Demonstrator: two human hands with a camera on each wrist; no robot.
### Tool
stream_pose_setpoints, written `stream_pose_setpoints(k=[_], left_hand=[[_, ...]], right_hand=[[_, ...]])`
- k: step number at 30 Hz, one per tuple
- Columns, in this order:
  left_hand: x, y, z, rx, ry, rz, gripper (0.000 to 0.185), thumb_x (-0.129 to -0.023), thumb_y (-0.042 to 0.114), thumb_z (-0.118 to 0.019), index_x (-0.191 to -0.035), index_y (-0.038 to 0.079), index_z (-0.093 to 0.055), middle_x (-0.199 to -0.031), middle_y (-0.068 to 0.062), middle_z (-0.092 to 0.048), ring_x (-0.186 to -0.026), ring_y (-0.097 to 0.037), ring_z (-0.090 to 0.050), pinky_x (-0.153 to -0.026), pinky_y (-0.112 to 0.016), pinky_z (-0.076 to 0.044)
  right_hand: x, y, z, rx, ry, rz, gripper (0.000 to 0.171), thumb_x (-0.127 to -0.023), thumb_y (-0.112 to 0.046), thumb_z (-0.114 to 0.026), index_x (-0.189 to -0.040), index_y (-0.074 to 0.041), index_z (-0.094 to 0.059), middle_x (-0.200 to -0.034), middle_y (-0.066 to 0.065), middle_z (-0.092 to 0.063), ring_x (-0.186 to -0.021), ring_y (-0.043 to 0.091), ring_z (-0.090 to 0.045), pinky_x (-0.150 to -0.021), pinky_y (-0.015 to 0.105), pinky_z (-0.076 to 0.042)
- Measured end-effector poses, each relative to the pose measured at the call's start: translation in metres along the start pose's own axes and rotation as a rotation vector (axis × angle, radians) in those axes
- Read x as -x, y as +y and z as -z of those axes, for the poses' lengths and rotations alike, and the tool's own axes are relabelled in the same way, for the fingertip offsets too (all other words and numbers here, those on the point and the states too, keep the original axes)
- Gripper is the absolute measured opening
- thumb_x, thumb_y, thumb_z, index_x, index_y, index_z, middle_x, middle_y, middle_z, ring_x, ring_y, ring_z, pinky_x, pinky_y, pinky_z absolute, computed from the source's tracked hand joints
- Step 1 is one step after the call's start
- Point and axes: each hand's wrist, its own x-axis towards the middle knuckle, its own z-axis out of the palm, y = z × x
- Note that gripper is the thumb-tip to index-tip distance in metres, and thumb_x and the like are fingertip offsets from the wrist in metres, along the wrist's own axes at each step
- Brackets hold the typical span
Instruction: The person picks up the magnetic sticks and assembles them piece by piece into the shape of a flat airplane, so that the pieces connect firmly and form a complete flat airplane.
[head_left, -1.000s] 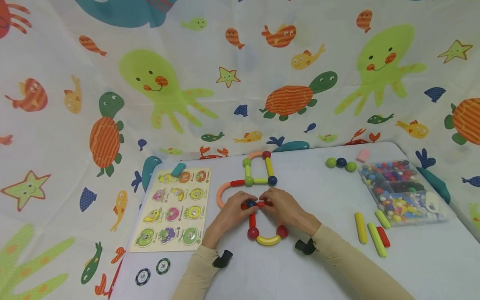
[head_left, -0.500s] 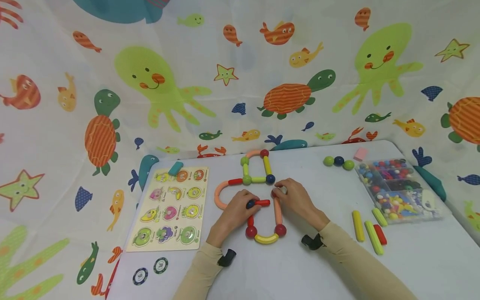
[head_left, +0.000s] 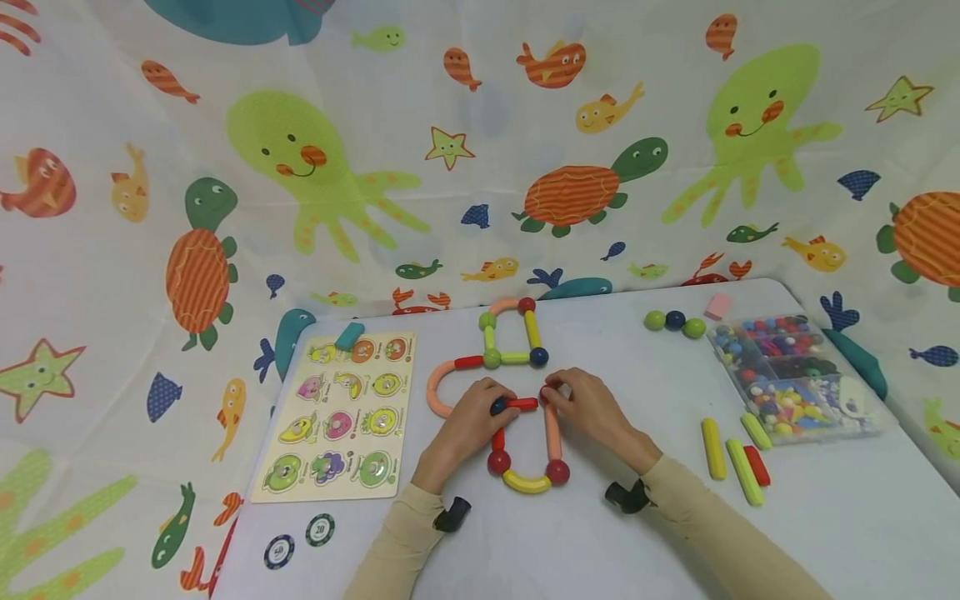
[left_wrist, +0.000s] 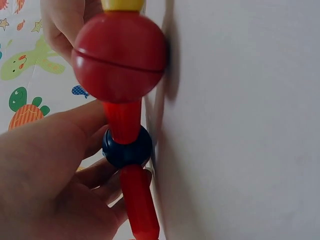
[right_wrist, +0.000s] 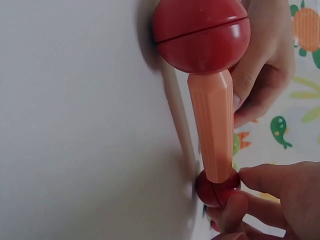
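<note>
My left hand (head_left: 467,418) holds a dark blue ball (left_wrist: 126,147) between its fingers. From that ball a red stick (head_left: 523,404) points right, and another red stick (left_wrist: 123,122) runs toward me to a large red ball (head_left: 498,461). A curved yellow stick (head_left: 527,482) links it to a second red ball (head_left: 557,472). Up from there goes a peach stick (right_wrist: 212,127), topped by a red ball (right_wrist: 216,189) that my right hand (head_left: 592,408) pinches between thumb and fingers. A small gap shows between this top ball and the right-pointing red stick in the head view.
Farther back lies a joined frame of sticks and balls (head_left: 514,358), with a curved peach stick (head_left: 437,387) at its left. The fruit puzzle board (head_left: 333,417) lies left. At right are loose sticks (head_left: 744,473), three joined balls (head_left: 675,320) and a bead box (head_left: 802,375).
My right hand left the red stick beside the blue ball and moved right to the top red ball. The peach stick's side then shifted slightly toward me. My left hand stayed at the blue ball.
</note>
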Motion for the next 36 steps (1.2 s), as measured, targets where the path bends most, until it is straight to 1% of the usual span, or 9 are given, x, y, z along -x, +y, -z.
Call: stream_pose_setpoints(k=[6,11,17,22,28,34,36], left_hand=[[-0.001,0.000,-0.001,-0.011,0.012,-0.016,0.025,-0.097,0.030,-0.070,-0.116,0.013,-0.071,-0.114,-0.001,-0.064,-0.107,-0.016,-0.057,-0.097,-0.034,-0.052],[-0.001,0.000,0.000,0.001,0.011,-0.015,0.026,-0.097,0.030,-0.070,-0.117,0.013,-0.071,-0.115,-0.002,-0.064,-0.108,-0.016,-0.057,-0.098,-0.035,-0.051],[0.000,-0.001,0.000,0.017,0.001,-0.003,0.028,-0.097,0.030,-0.070,-0.120,0.014,-0.070,-0.118,-0.001,-0.063,-0.111,-0.017,-0.057,-0.101,-0.036,-0.051],[0.001,-0.002,0.001,0.034,0.001,0.016,0.029,-0.097,0.029,-0.071,-0.122,0.015,-0.070,-0.118,-0.001,-0.063,-0.110,-0.016,-0.057,-0.101,-0.037,-0.051],[0.002,-0.003,0.002,0.038,-0.003,0.018,0.030,-0.097,0.029,-0.071,-0.122,0.015,-0.069,-0.119,-0.002,-0.063,-0.110,-0.017,-0.057,-0.101,-0.037,-0.051],[0.001,-0.003,0.002,0.048,-0.012,0.018,0.030,-0.096,0.029,-0.071,-0.123,0.015,-0.069,-0.120,-0.002,-0.063,-0.111,-0.017,-0.056,-0.102,-0.037,-0.051],[0.000,-0.003,0.002,0.048,-0.014,0.019,0.030,-0.097,0.029,-0.071,-0.123,0.015,-0.069,-0.121,-0.002,-0.063,-0.111,-0.017,-0.056,-0.102,-0.037,-0.051]], right_hand=[[0.006,0.000,-0.002,-0.014,-0.004,0.040,0.028,-0.096,-0.023,-0.071,-0.117,-0.006,-0.072,-0.104,0.004,-0.072,-0.077,0.011,-0.056,-0.068,0.023,-0.050],[0.009,0.000,0.000,-0.015,0.018,0.054,0.027,-0.096,-0.022,-0.071,-0.117,-0.005,-0.073,-0.105,0.005,-0.072,-0.076,0.011,-0.056,-0.068,0.023,-0.049],[0.011,0.002,0.006,-0.001,0.013,0.025,0.029,-0.097,-0.024,-0.070,-0.120,-0.006,-0.071,-0.109,0.005,-0.072,-0.077,0.012,-0.056,-0.068,0.023,-0.049],[0.020,0.010,0.020,-0.001,0.025,-0.014,0.030,-0.096,-0.023,-0.071,-0.122,-0.008,-0.070,-0.112,0.007,-0.071,-0.075,0.013,-0.057,-0.065,0.023,-0.050],[0.041,0.035,0.043,0.018,0.103,-0.041,0.028,-0.095,-0.019,-0.071,-0.119,-0.005,-0.069,-0.107,0.009,-0.071,-0.069,0.012,-0.056,-0.060,0.022,-0.048],[0.074,0.063,0.067,0.054,0.218,-0.053,0.023,-0.093,-0.014,-0.073,-0.113,-0.003,-0.071,-0.099,0.010,-0.071,-0.065,0.010,-0.057,-0.057,0.022,-0.047],[0.086,0.070,0.073,0.069,0.252,-0.070,0.022,-0.093,-0.013,-0.073,-0.112,-0.002,-0.071,-0.098,0.011,-0.071,-0.065,0.009,-0.057,-0.055,0.023,-0.046]])
